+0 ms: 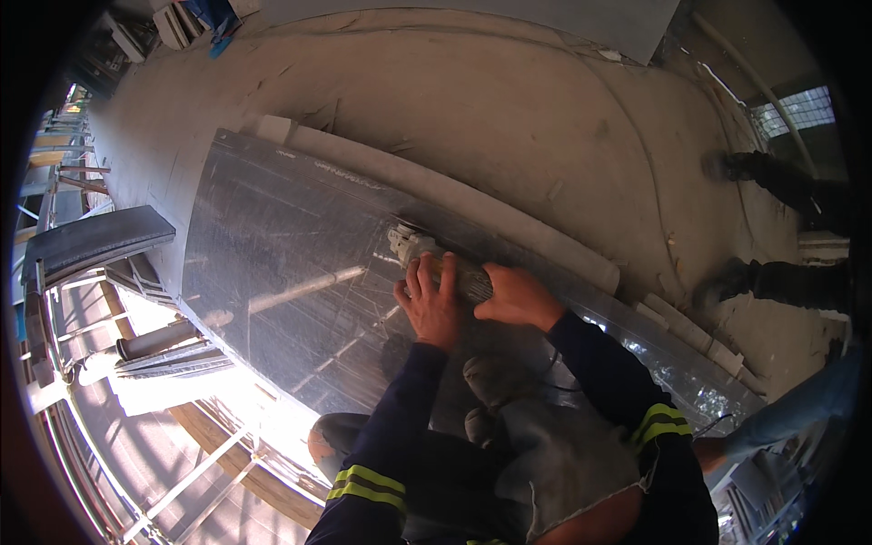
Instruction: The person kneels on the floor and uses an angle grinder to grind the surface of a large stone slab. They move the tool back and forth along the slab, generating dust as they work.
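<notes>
An angle grinder [411, 243] rests on a large dark polished slab [272, 218], its head and disc pointing toward the far edge. My left hand [431, 302] wraps over the front of the tool's body, just behind the head. Farther back, my right hand [520, 296] grips the rear of the body. Most of the disc is hidden under the head. A cord seems to run from near my right hand down beside my leg. Both my dark sleeves carry yellow-green bands.
Pale board strips [436, 195] lie along the slab's far edge. A dusty floor [509, 91] with a cable stretches beyond. At right stand another person's dark-clad legs and shoes [731, 280]. Scaffold poles [54, 391] and a dark stone piece [109, 238] are at left.
</notes>
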The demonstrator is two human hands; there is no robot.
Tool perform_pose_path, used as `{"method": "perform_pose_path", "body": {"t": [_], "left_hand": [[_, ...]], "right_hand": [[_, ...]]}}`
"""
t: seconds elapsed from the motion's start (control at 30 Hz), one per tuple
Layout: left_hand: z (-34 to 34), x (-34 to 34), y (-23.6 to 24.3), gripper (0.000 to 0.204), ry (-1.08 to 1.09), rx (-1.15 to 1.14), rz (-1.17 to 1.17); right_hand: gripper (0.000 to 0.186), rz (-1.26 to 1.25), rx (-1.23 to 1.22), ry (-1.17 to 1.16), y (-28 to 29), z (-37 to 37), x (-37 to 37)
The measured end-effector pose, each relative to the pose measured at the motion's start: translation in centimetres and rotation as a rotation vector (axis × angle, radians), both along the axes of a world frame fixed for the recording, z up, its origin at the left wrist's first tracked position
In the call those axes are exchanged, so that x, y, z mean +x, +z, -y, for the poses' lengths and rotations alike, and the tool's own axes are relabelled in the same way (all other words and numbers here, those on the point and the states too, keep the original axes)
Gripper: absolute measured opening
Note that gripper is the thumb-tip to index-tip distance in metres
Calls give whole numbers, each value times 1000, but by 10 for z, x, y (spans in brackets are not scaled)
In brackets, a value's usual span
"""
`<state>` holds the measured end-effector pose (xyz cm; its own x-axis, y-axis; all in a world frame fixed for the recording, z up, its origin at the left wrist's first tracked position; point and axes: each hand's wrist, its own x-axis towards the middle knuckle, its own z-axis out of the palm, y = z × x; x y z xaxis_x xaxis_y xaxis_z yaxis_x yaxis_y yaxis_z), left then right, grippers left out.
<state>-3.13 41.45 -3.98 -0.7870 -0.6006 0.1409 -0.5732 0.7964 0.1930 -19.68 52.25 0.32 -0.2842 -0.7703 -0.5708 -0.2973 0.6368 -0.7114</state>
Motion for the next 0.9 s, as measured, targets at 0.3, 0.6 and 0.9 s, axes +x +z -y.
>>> {"method": "perform_pose_path", "body": {"t": [0.3, 0.6, 0.9], "left_hand": [[11, 2, -4, 89, -11, 8, 50], [2, 1, 2, 71, -23, 8, 27], [45, 9, 26, 62, -352, -171, 29]], "right_hand": [[70, -19, -10, -2, -12, 7, 0], [75, -57, -80, -12, -8, -6, 2], [54, -65, -275, -194, -1, -6, 33]]}}
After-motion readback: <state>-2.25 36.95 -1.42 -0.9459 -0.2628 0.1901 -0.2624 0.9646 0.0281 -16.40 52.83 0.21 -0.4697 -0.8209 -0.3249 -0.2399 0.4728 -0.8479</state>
